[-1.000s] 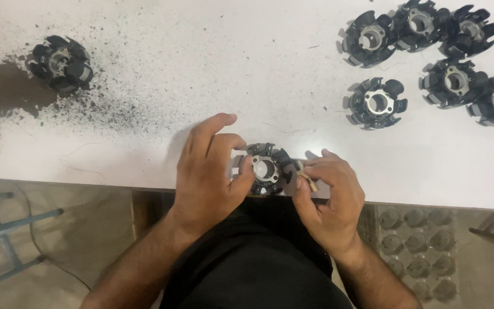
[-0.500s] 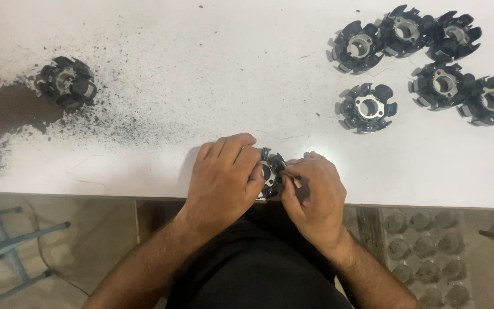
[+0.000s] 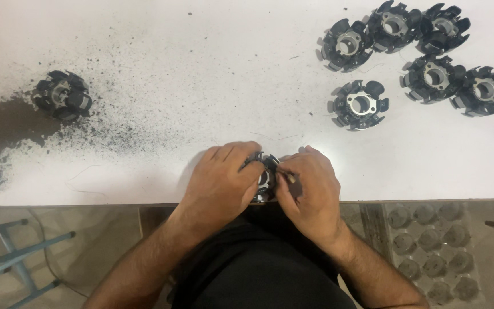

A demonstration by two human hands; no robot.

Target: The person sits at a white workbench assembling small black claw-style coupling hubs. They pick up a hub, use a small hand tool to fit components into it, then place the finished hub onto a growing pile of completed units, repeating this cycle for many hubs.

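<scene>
At the near edge of the white table (image 3: 201,74), my left hand (image 3: 224,180) and my right hand (image 3: 313,186) close together around one black toothed round part with a metal hub (image 3: 265,174). Most of that part is hidden by my fingers. My right thumb and forefinger also pinch a small thin piece (image 3: 291,178) against its side; what it is cannot be made out.
Several more black toothed parts (image 3: 361,104) lie grouped at the far right. One such part (image 3: 63,96) sits alone at the left amid dark grit (image 3: 104,131). A blue metal frame (image 3: 12,252) stands below left; a moulded tray (image 3: 430,252) is below right.
Both hands have closed more tightly over the part, covering its hub, and tilted it up on edge at the table's rim. The view has shifted slightly.
</scene>
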